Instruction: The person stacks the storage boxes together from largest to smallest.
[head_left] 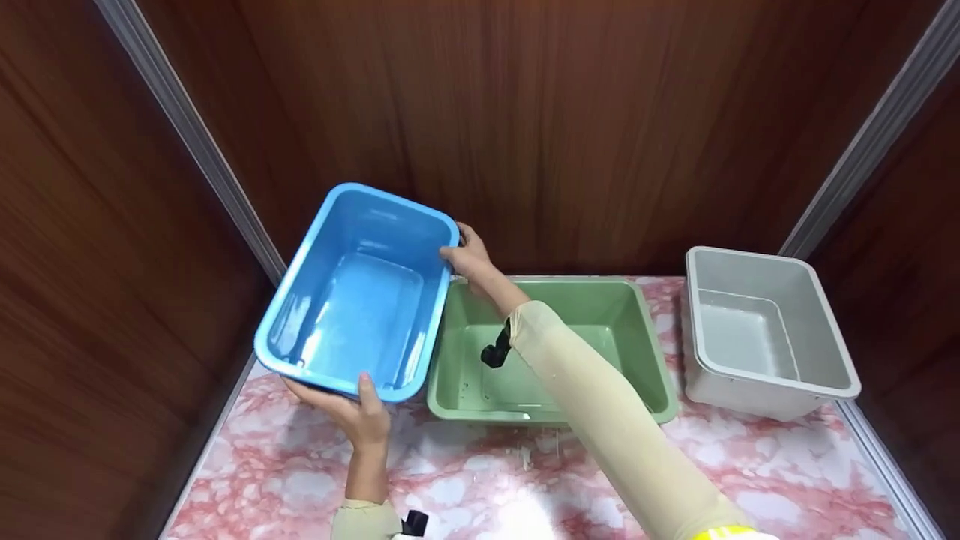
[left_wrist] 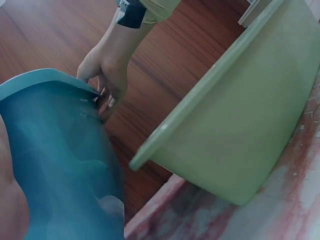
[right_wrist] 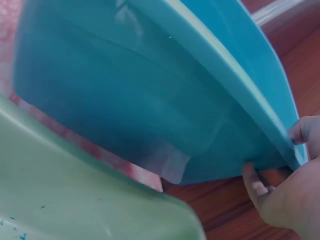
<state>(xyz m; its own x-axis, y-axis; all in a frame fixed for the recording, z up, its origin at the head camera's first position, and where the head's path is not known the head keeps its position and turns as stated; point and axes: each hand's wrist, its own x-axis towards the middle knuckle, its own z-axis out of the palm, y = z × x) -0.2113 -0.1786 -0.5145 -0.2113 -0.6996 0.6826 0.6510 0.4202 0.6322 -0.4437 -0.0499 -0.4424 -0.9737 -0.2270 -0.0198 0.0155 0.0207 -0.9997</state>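
Observation:
A blue plastic tub (head_left: 367, 292) is held tilted at the left, its inside facing the head camera. My left hand (head_left: 360, 416) grips the tub's near rim, thumb over the edge and fingers beneath. At the far right corner my right hand (head_left: 471, 256) pinches the rim, thumb inside and fingers outside; the right wrist view shows this hand (right_wrist: 287, 185) at the rim too. A green tub (head_left: 555, 416) stands on the table to the right of the blue one, under my right forearm. In the left wrist view the blue tub (left_wrist: 60, 150) hangs beside the green tub (left_wrist: 235, 115).
A grey tub (head_left: 772, 397) stands at the right of the red-and-white marbled table (head_left: 480, 480). Brown wood-grain panels (head_left: 525, 135) with metal corner strips (head_left: 202, 157) enclose the table at the back and sides.

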